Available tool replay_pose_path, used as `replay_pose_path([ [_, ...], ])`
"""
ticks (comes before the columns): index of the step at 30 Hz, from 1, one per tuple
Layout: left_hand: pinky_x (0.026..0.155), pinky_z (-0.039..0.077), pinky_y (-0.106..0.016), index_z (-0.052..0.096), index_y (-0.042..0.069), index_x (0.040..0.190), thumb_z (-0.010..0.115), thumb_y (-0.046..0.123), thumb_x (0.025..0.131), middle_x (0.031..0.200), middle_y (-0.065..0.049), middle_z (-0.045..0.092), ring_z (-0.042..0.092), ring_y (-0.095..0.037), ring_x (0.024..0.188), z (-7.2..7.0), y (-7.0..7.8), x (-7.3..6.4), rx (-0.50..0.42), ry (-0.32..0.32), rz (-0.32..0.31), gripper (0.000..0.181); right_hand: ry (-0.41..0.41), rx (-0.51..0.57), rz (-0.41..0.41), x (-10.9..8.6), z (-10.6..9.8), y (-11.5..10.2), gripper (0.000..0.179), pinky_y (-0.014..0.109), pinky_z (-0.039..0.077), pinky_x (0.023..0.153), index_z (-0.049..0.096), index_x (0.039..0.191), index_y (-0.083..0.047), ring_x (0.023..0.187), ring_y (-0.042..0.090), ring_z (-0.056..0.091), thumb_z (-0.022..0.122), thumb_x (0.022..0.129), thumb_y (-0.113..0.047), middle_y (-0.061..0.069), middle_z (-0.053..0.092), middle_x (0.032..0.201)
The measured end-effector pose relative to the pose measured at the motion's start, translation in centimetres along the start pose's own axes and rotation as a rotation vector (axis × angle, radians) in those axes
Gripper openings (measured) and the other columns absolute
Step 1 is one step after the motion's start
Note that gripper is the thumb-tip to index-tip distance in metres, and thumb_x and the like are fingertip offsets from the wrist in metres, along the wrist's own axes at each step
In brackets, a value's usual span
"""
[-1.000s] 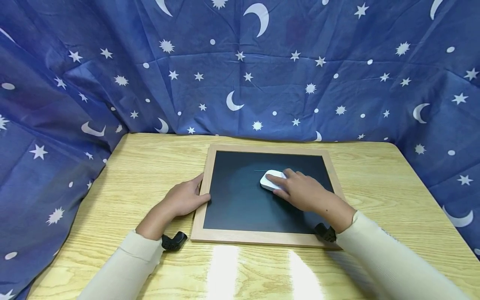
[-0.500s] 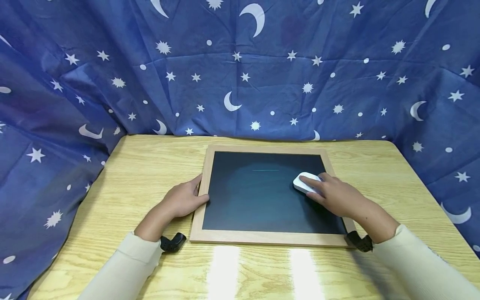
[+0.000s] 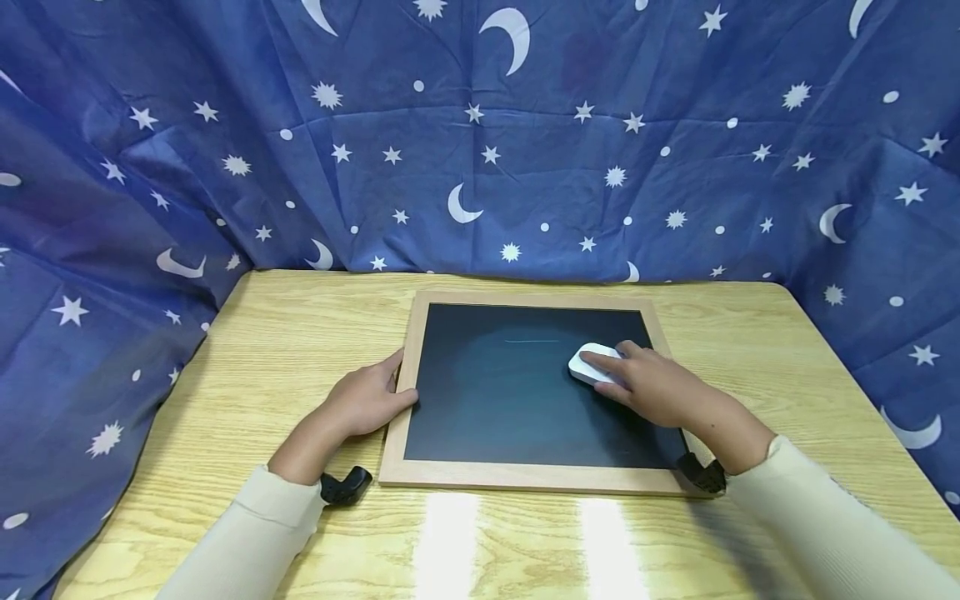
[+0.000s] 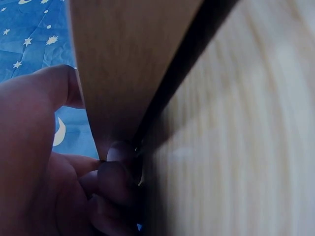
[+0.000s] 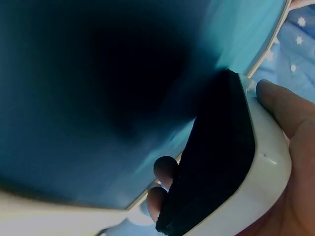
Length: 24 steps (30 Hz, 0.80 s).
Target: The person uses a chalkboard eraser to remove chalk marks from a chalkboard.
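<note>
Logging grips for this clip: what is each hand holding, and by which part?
The right hand holds the white eraser by its casing; the left hand grips the chalkboard by the left side of its wooden frame.

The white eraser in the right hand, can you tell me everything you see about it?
The white eraser has a smooth, shiny shell with rounded corners, plastic by its look. Underneath is a thick black pad with a fuzzy edge, like felt. The right hand grips it over the blackboard's right half, pad toward the board. I can't tell whether it presses flat.
</note>
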<state>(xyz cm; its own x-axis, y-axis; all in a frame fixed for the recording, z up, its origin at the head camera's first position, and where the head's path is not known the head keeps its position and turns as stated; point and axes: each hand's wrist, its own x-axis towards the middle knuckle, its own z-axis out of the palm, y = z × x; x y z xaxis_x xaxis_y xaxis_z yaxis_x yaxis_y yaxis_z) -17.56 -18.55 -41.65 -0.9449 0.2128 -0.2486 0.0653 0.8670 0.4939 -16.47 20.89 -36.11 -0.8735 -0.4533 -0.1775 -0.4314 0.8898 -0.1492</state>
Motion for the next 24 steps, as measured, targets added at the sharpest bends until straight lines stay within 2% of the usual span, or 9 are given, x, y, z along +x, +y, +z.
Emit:
replay_pose_path([
  [17,0.053,0.041,-0.031,0.021,0.021,0.162,0.056,0.041,0.089,0.062,-0.001,0.058,0.054,-0.017,0.054,0.1,0.1,0.0,-0.012,0.0,-0.01,0.083,-0.037,-0.064,-0.163,4.9,0.3,-8.3,0.05,0.055,0.05,0.099,0.048,0.15,-0.027,0.12,0.042,0.06,0.053,0.103,-0.039,0.026,0.054,0.138],
  [24,0.054,0.041,-0.031,0.022,0.02,0.161,0.057,0.039,0.089,0.063,-0.001,0.058,0.055,-0.017,0.055,0.1,0.1,0.0,-0.019,0.005,-0.001,0.083,-0.018,-0.093,-0.268,5.8,0.6,-10.9,0.048,0.053,0.053,0.093,0.049,0.15,-0.027,0.111,0.04,0.063,0.053,0.103,-0.039,0.023,0.058,0.131],
])
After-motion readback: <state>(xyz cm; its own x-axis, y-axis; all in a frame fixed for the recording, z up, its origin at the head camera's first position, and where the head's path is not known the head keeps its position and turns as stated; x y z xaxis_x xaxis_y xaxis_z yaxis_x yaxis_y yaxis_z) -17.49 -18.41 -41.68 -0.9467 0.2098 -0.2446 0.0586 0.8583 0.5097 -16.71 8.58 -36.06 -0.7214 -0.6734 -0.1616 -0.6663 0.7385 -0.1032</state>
